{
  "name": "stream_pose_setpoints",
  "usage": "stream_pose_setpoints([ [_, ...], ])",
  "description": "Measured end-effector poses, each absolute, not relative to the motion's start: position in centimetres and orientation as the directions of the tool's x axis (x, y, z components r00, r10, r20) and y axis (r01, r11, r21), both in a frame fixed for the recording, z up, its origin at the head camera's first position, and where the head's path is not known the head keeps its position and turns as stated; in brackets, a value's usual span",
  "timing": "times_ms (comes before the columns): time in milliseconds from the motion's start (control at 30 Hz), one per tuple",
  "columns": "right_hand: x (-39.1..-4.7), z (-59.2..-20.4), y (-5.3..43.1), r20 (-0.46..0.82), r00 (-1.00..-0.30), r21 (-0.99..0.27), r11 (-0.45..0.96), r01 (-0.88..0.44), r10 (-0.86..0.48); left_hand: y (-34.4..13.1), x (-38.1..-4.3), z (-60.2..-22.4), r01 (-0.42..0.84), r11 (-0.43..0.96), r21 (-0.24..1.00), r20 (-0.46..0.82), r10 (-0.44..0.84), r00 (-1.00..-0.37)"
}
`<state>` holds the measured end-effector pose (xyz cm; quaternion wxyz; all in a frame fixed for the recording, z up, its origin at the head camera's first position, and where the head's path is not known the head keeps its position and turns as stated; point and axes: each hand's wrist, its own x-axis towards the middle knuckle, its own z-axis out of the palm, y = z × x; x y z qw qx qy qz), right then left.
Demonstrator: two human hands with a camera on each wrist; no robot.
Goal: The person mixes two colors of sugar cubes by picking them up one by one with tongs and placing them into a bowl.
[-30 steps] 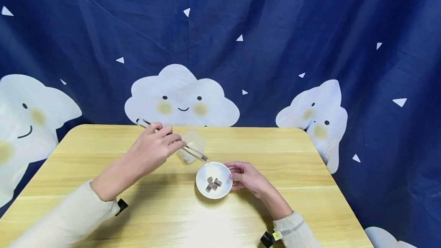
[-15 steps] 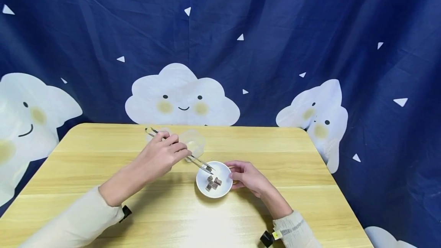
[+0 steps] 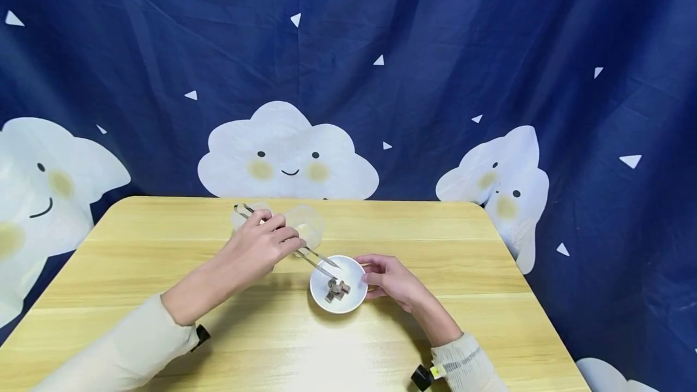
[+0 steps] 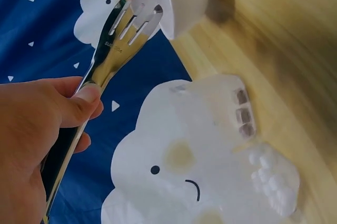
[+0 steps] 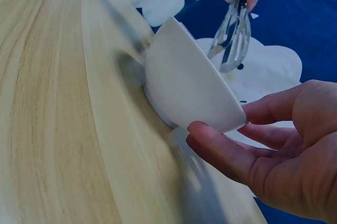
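Note:
My left hand (image 3: 258,250) grips a pair of metal tongs (image 4: 124,45) with slotted ends. Their tips are spread apart above the white bowl (image 5: 189,82), with no piece visible between them. Several small brown cubes (image 3: 339,290) lie heaped in the bowl's middle. My right hand (image 3: 394,282) holds the bowl at its right side, thumb on the outer wall and fingers by the rim. The bowl stands on the table. What the cubes are made of, I cannot tell.
Behind the left hand stand two clear containers. One container (image 4: 210,98) has several brown cubes in it; the other container (image 4: 295,176) has white lumps. The wooden table (image 3: 463,295) ends at a blue curtain (image 3: 414,95) with cloud prints.
The left hand has brought the tongs right and forward over the bowl. A brown cube between the tips has dropped onto the heap, and the tips have spread. The right hand stays still.

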<state>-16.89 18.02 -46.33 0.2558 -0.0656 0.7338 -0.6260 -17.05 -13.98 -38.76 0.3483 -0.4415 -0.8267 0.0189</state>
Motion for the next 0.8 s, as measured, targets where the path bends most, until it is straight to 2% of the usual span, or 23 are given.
stream_pose_setpoints([
  [167, -16.9, -46.4, 18.0, -0.291, -0.861, -0.953, 0.209, 0.221, -0.416, -14.4, -17.6, -37.7, 0.708, 0.620, -0.339, 0.567, 0.735, -0.372],
  [467, -16.8, -46.3, 17.9, -0.292, -0.864, -0.952, 0.214, 0.220, -0.411, -15.7, -19.8, -36.5, 0.634, 0.644, -0.428, 0.600, 0.727, -0.334],
  [800, -16.8, -46.2, 17.8, -0.287, -0.865, -0.953, 0.216, 0.213, -0.412, -16.1, -21.9, -35.1, 0.583, 0.644, -0.496, 0.573, 0.747, -0.337],
])
